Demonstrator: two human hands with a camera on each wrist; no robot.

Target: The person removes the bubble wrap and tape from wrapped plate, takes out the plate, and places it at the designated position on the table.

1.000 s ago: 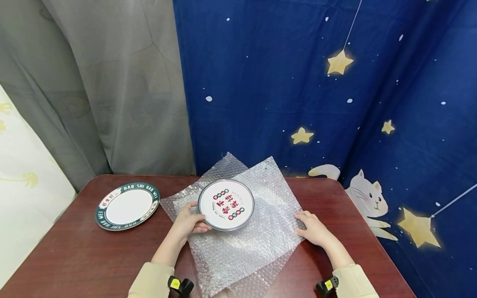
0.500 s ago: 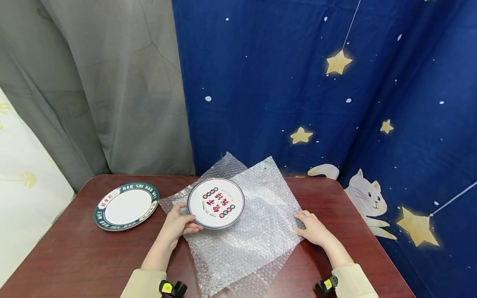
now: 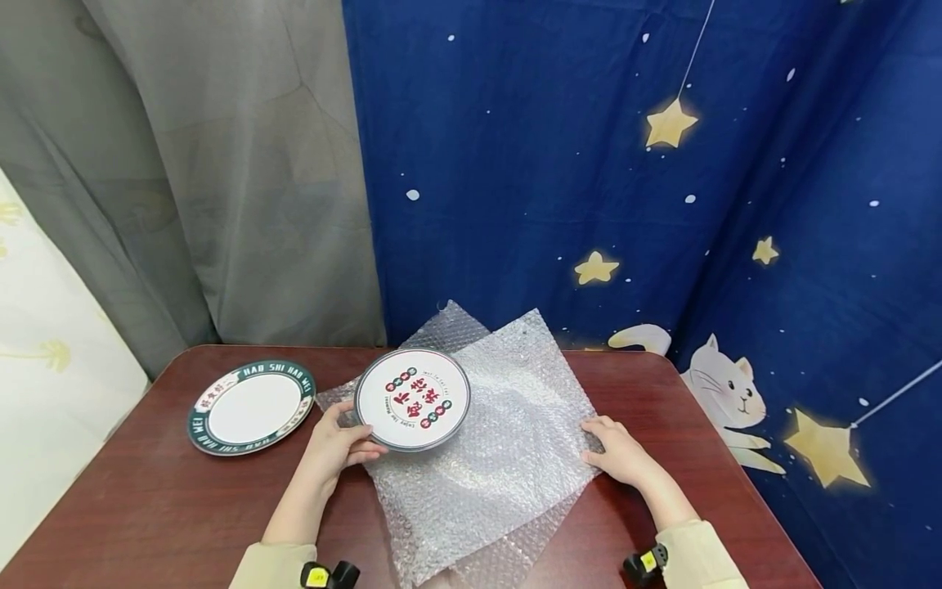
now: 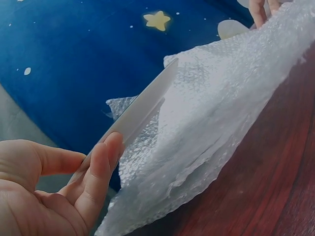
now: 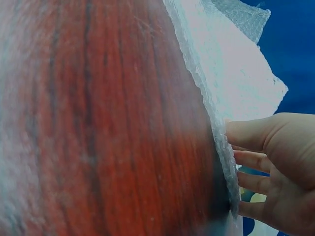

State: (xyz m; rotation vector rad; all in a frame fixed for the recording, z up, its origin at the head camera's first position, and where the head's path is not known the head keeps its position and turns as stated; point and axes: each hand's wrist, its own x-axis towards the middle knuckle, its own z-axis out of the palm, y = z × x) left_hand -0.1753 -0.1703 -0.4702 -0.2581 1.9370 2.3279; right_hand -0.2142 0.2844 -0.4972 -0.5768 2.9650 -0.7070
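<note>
My left hand (image 3: 333, 446) pinches the near-left rim of a round white plate (image 3: 412, 401) with a dark rim and red and green lettering. In the left wrist view the plate (image 4: 142, 105) appears nearly edge-on, thumb on one side and fingers on the other, tilted above the bubble wrap (image 4: 216, 98). Layered sheets of bubble wrap (image 3: 508, 442) lie across the middle of the table. At their right edge rests my right hand (image 3: 621, 450); in the right wrist view its fingers (image 5: 253, 183) are fairly straight and touch the bubble wrap's edge (image 5: 224, 147).
An oval white plate (image 3: 250, 409) with a green lettered rim lies at the left of the reddish-brown wooden table (image 3: 184, 515). Behind the table hang a grey curtain (image 3: 243, 164) and a blue star-patterned curtain (image 3: 515, 164).
My left hand has carried the round plate to the left over the bubble wrap. The right hand, the bubble wrap and the oval plate stay in place.
</note>
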